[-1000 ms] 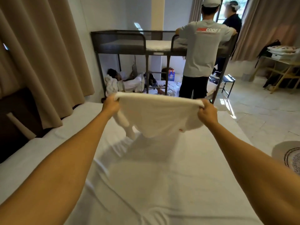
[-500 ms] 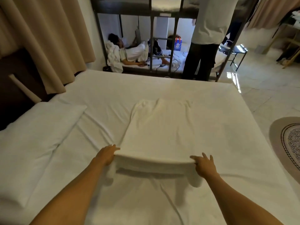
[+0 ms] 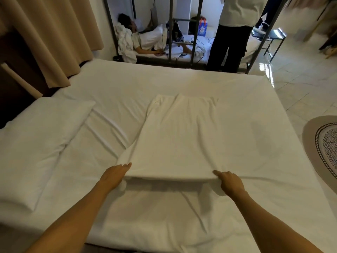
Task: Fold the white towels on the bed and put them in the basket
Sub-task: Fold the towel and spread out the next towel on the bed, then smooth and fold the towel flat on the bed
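Observation:
A white towel (image 3: 179, 136) lies spread lengthwise on the white bed (image 3: 255, 110), its far end flat and its near edge lifted a little off the sheet. My left hand (image 3: 114, 177) grips the towel's near left corner. My right hand (image 3: 228, 182) grips the near right corner. The near edge is stretched straight between both hands and throws a shadow on the sheet below. No basket is in view.
A white pillow (image 3: 40, 141) lies at the bed's left. Beige curtains (image 3: 49, 33) hang at the far left. Beyond the bed stands a metal bunk frame (image 3: 170, 30) with a person lying inside and a person standing (image 3: 231, 33) beside it. A round rug (image 3: 322, 145) covers tiled floor at right.
The towel was held up in the air at arm's length; both hands have since brought it down and toward me, laying it flat on the bed. The view has tilted downward.

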